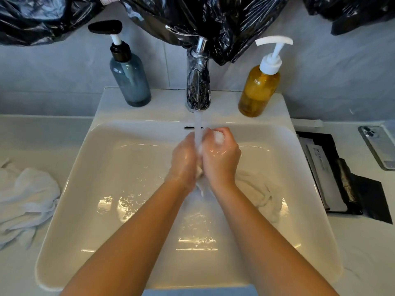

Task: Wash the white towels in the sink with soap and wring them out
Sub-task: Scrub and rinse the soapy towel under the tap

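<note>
I judge the small white cloth towel (219,136) bunched between my hands to be soaked, limp and heavy with water. Soapy as it looks, it will likely slide through a loose grasp. The best hold is round the thick of the bunch, one fist at each end, so that a twist can wring it. It sits right under the stream of water (198,133) from the chrome tap (197,82), above the middle of the white ceramic sink (299,159).

My right hand (221,157) is curled in a fist round the upper end, and a white wad shows inside the ring of thumb and forefinger. My left hand (183,159) closes on the cloth from the other side, palm against it. The stream hides its fingertips, so I cannot tell how tight that hold is.

Just outside the right wrist, a second white towel (263,193) lies wet on the basin floor. Well out past the left forearm, a crumpled third white towel (25,199) rests on the counter. Ahead of the right hand stands an amber pump bottle of soap (258,90).
</note>
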`<state>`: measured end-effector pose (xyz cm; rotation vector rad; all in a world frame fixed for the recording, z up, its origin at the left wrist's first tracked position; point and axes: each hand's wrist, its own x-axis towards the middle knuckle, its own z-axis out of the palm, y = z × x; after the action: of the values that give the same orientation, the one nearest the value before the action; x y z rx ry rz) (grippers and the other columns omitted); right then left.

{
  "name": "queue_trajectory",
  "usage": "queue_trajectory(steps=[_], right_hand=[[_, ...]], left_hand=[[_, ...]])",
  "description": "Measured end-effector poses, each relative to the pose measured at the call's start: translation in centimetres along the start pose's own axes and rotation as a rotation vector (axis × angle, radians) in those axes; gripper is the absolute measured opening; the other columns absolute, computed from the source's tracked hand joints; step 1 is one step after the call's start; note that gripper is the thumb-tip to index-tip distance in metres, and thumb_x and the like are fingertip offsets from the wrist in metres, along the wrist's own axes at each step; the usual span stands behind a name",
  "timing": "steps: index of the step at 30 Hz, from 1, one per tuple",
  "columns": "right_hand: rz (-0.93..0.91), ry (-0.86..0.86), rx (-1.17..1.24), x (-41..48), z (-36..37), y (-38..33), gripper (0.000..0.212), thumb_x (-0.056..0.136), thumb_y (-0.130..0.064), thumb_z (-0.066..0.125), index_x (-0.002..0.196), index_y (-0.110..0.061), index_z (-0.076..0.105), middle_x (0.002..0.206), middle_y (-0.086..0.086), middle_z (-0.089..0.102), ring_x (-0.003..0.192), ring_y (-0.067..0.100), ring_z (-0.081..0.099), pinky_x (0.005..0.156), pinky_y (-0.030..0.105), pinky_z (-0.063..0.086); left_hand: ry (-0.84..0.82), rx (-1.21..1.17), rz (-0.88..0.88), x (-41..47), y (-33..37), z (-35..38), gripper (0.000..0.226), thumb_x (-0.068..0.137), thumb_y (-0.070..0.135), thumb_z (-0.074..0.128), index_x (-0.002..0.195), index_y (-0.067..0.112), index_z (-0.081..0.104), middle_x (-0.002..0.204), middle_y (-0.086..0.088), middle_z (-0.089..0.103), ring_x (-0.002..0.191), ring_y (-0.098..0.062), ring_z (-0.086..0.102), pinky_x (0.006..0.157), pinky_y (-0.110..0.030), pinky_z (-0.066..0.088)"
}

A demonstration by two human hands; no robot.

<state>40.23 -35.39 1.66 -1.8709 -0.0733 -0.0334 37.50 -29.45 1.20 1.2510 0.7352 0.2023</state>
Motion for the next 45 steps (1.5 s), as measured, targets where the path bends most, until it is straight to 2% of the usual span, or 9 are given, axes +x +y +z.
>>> queue_trajectory(steps=[4,9,15,20,24,28,36,41,45], right_hand=[[0.273,-0.038,0.207,1.2,-0.1,0.8,0.017,0.093,-0.037,0.06,0.083,-0.025,0.065,0.081,-0.003,0.068,0.078,0.018,0.064,0.072,0.035,0.053],[0.145,-0.196,0.392,-1.3,-0.3,0.4,0.013,0.097,-0.026,0.064,0.091,-0.034,0.071,0.094,-0.01,0.074,0.093,0.007,0.068,0.078,0.02,0.051],[-0.08,-0.075,0.064,-1.3,1.0,-0.5,0.029,0.089,-0.03,0.072,0.071,-0.037,0.05,0.069,-0.014,0.057,0.067,-0.005,0.057,0.059,0.006,0.039],[0.112,-0.052,0.059,1.7,1.1,0.7,0.021,0.092,-0.033,0.066,0.074,-0.024,0.061,0.074,-0.007,0.067,0.073,0.013,0.065,0.071,0.033,0.054],[0.306,-0.082,0.205,2.6,0.7,2.3,0.021,0.095,-0.033,0.063,0.078,-0.021,0.061,0.077,-0.002,0.066,0.075,0.018,0.064,0.066,0.025,0.051],[0.376,-0.151,0.269,2.3,0.7,3.0,0.024,0.095,-0.04,0.061,0.079,-0.023,0.063,0.09,0.011,0.072,0.09,0.03,0.069,0.085,0.041,0.057],[0.372,-0.206,0.312,2.6,0.6,3.5,0.025,0.093,-0.047,0.062,0.099,-0.023,0.063,0.099,0.007,0.073,0.09,0.027,0.071,0.09,0.045,0.056],[0.241,-0.268,0.241,1.9,0.3,2.3,0.073,0.084,-0.058,0.067,0.143,-0.023,0.041,0.132,0.001,0.057,0.11,0.023,0.061,0.099,0.046,0.051],[0.22,-0.433,0.35,1.2,-1.5,1.3,0.065,0.093,-0.032,0.069,0.144,-0.026,0.031,0.108,0.008,0.061,0.094,0.03,0.068,0.071,0.047,0.06]], left_hand=[[0.03,-0.085,-0.081,-0.1,-0.2,-1.9,0.045,0.084,0.056,0.053,0.093,0.014,0.067,0.085,-0.015,0.065,0.081,-0.028,0.065,0.074,-0.04,0.05],[0.258,-0.122,0.124,0.9,0.8,-1.9,0.021,0.083,0.05,0.051,0.089,0.037,0.065,0.106,-0.004,0.068,0.104,-0.026,0.064,0.091,-0.045,0.052],[0.18,0.158,0.193,0.9,0.1,0.1,0.034,0.104,0.027,0.036,0.079,0.017,0.056,0.072,0.004,0.058,0.063,-0.005,0.055,0.057,-0.017,0.045],[0.147,0.164,0.118,0.8,-0.2,-0.9,0.038,0.093,0.034,0.044,0.094,0.003,0.066,0.088,-0.016,0.071,0.083,-0.03,0.068,0.076,-0.041,0.055],[0.09,0.149,0.227,-0.2,-1.7,-1.5,0.042,0.092,0.039,0.046,0.085,-0.002,0.054,0.074,-0.01,0.053,0.07,-0.02,0.052,0.065,-0.037,0.046],[0.068,0.082,0.243,0.6,-1.9,-2.4,0.027,0.1,0.029,0.046,0.078,0.014,0.054,0.073,-0.005,0.054,0.067,-0.013,0.052,0.065,-0.027,0.045],[-0.015,-0.101,0.113,1.8,-2.2,-3.0,0.036,0.097,0.037,0.049,0.106,0.006,0.066,0.104,-0.016,0.072,0.096,-0.03,0.07,0.087,-0.043,0.056],[-0.022,-0.057,0.251,0.1,-0.2,-3.5,0.012,0.094,0.021,0.056,0.093,0.01,0.056,0.079,-0.011,0.056,0.064,-0.021,0.056,0.06,-0.029,0.049],[-0.007,-0.013,0.411,-1.0,1.1,-4.2,0.01,0.092,0.02,0.061,0.1,0.014,0.061,0.091,-0.007,0.066,0.09,-0.024,0.065,0.085,-0.038,0.054]])
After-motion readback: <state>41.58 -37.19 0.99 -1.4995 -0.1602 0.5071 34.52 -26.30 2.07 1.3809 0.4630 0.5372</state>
